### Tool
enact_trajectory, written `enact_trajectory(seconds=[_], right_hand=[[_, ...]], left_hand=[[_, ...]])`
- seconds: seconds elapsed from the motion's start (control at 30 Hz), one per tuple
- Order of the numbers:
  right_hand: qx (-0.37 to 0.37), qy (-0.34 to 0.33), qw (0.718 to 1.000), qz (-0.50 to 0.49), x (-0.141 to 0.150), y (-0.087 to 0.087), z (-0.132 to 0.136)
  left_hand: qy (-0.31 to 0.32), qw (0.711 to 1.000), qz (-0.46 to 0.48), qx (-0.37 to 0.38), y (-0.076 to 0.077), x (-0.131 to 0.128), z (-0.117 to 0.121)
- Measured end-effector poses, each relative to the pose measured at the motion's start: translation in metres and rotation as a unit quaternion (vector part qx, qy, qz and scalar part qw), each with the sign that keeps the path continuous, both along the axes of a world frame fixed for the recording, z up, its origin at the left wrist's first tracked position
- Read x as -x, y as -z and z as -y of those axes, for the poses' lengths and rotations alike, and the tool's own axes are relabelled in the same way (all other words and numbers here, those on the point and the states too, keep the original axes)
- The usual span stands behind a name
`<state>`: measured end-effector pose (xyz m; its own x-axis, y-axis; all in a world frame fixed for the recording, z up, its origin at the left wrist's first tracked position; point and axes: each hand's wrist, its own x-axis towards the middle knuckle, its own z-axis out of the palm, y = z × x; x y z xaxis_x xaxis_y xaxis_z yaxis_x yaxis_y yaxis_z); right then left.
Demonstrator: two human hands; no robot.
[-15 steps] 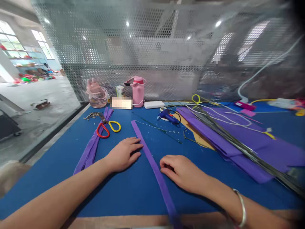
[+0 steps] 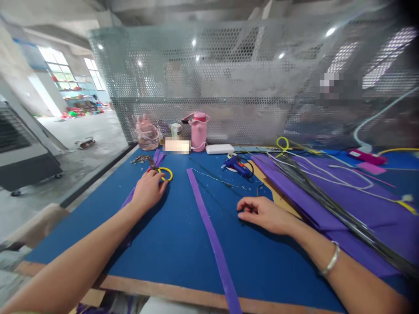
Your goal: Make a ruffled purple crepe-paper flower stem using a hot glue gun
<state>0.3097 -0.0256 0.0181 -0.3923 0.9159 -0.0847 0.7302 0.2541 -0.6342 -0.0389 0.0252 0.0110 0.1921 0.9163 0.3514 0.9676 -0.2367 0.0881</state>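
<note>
My left hand (image 2: 149, 190) is on the scissors (image 2: 167, 174), its fingers curled over the red handle while the yellow loop shows beside them. Beneath the scissors and that forearm runs a folded purple fabric strip (image 2: 159, 156), mostly covered. Thumb and forefinger of my right hand (image 2: 262, 213) are pinched together above the blue table, at the end of a thin dark wire (image 2: 216, 199). Between the hands a long purple strip (image 2: 209, 226) lies flat, reaching past the front edge; neither hand touches it.
Behind my right hand lies a blue glue gun (image 2: 240, 166). Purple fabric sheets (image 2: 314, 209) under a bundle of dark wires (image 2: 327, 198) take up the right side. A pink bottle (image 2: 198, 133), a clear jug (image 2: 148, 136) and a white power bank (image 2: 219, 149) stand along the back.
My left hand has moved from the flat purple strip leftward onto the scissors. My right hand has shifted away from that strip, further back and right, and a thin wire now reaches its fingertips.
</note>
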Motion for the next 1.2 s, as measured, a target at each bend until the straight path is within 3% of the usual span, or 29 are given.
enact_trajectory(seconds=[0.17, 0.33, 0.43, 0.5, 0.63, 0.7, 0.8, 0.9, 1.03, 1.13, 1.2], right_hand=[[-0.115, 0.077, 0.99, 0.026, 0.001, 0.002, -0.011], [-0.194, 0.19, 0.956, 0.107, -0.022, -0.024, -0.04], [-0.216, 0.199, 0.942, 0.165, -0.018, -0.034, -0.071], [-0.21, 0.179, 0.939, 0.204, -0.005, -0.031, -0.095], [-0.181, 0.194, 0.924, 0.276, 0.022, -0.012, -0.134], [-0.178, 0.212, 0.917, 0.288, 0.026, -0.005, -0.143], [-0.207, 0.233, 0.913, 0.263, 0.019, -0.005, -0.142], [-0.262, 0.272, 0.906, 0.192, 0.004, -0.013, -0.129], [-0.299, 0.312, 0.899, 0.067, -0.012, -0.023, -0.105], [-0.283, 0.31, 0.908, -0.012, -0.019, -0.023, -0.092], [-0.268, 0.306, 0.912, -0.057, -0.022, -0.018, -0.086]], left_hand=[[0.037, 0.997, -0.047, 0.043, 0.012, 0.014, -0.012], [0.06, 0.994, -0.056, 0.071, 0.019, 0.032, -0.017], [0.055, 0.995, -0.057, 0.055, 0.015, 0.034, -0.013], [0.082, 0.994, -0.054, 0.049, 0.008, 0.023, -0.005], [0.24, 0.963, -0.026, 0.121, -0.007, -0.024, 0.009], [0.285, 0.947, -0.027, 0.146, -0.009, -0.045, 0.01], [0.308, 0.929, -0.04, 0.202, -0.007, -0.056, 0.009], [0.328, 0.915, -0.031, 0.231, -0.005, -0.047, 0.02], [0.321, 0.909, -0.013, 0.264, -0.013, -0.041, 0.053], [0.249, 0.934, 0.007, 0.256, -0.02, -0.059, 0.085], [0.254, 0.933, 0.013, 0.256, -0.018, -0.075, 0.106]])
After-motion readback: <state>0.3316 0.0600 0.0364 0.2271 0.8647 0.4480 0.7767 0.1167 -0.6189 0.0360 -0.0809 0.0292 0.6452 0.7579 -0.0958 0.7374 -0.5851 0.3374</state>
